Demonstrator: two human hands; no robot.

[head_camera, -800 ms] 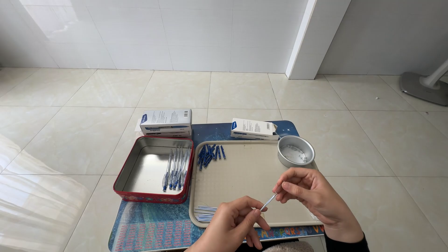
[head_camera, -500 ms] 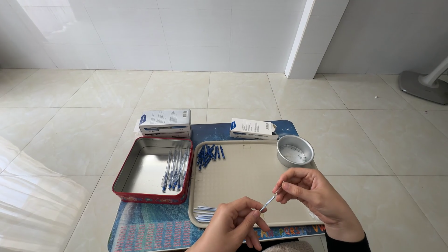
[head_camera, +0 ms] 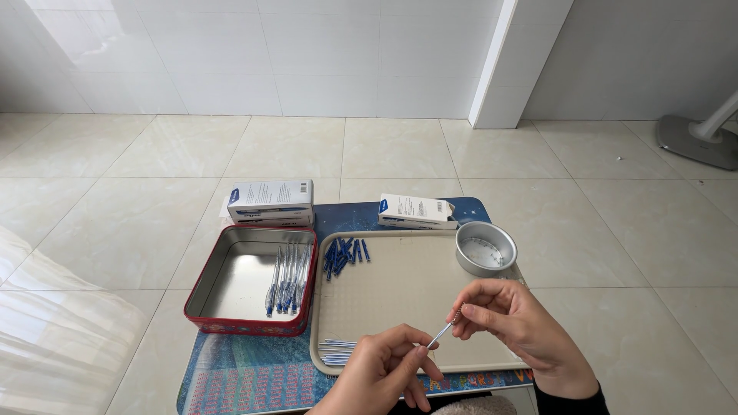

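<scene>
A thin pen part (head_camera: 443, 332) is pinched by the left hand (head_camera: 382, 373) and right hand (head_camera: 511, 319).
Its tip is too small to make out; two white-and-blue boxes (head_camera: 270, 201) are set at the table's (head_camera: 254, 376) far edge.

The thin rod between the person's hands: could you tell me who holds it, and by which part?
Both hands hold the thin pen refill: the left hand pinches its lower end, the right hand its upper tip, above the beige tray.

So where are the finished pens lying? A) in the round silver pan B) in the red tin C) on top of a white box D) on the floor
B: the assembled pens lie side by side in the red tin, while the round silver pan holds only tiny bits.
</scene>
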